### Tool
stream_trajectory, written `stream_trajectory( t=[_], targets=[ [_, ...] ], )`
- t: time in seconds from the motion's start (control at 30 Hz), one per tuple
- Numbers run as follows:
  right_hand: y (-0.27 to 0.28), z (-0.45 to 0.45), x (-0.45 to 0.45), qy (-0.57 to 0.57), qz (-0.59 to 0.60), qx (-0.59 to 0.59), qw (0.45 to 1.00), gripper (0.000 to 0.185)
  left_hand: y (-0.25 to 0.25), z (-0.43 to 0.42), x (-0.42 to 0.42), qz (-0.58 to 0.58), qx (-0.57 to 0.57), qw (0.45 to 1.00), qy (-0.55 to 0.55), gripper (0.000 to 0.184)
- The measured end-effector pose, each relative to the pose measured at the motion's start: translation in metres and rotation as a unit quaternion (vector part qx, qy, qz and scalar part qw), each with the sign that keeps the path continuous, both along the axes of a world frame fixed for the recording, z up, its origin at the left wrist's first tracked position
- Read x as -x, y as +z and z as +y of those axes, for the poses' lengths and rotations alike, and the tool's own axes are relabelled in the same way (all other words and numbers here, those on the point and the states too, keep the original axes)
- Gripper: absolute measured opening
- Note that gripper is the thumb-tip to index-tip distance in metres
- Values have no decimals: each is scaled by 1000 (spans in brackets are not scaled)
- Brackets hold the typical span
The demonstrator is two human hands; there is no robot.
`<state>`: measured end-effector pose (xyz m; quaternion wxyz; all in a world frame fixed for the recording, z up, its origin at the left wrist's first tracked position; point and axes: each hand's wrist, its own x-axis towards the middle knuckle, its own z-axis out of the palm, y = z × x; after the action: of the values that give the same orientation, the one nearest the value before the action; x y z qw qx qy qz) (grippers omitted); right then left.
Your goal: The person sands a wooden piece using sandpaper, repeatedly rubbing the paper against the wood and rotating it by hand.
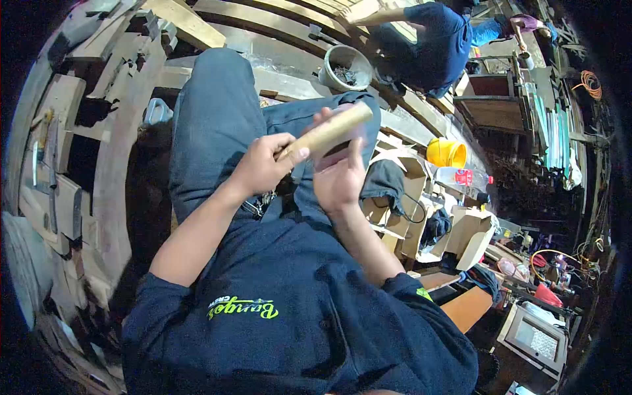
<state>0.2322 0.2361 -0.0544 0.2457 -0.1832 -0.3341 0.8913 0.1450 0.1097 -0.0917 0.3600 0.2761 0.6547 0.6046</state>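
Note:
Above my lap, a short, light wooden piece (336, 131) slants up to the right. My left hand (260, 164) wraps round its lower end. Palm up, my right hand (341, 174) lies under and beside the piece with its fingers apart; the wood hides part of it. Something dark shows between the wood and the palm, too blurred to make out. Which side each hand belongs to follows from the arms on either side of my dark shirt (296, 316).
A grey bucket (345, 69) stands beyond my knee, near a co-worker in dark clothes (428, 49). To the right are a yellow bucket (446, 153), a bottle with a red label (464, 177) and cardboard boxes (471, 237). Wooden planks (122, 151) lie on the left.

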Motion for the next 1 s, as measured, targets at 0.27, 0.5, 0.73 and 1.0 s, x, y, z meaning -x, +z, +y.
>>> stream_trajectory(
  t=[0.27, 0.5, 0.73, 1.0],
  targets=[
    [-2, -9, -1, 30, -1, -12, 999, 59, 5, -2, 3, 13, 20, 1000, 14, 29],
    [3, 38, 1, -87, -4, -40, 995, 55, 2, 0, -3, 2, 41, 998, 57, 32],
    [2, 29, -8, -80, -30, -16, 996, 56, 5, -4, 11, -229, -69, 964, 117, 36],
    [5, 33, -8, -75, -20, -13, 997, 55, 5, -3, 10, -224, -57, 966, 115, 34]
  ],
)
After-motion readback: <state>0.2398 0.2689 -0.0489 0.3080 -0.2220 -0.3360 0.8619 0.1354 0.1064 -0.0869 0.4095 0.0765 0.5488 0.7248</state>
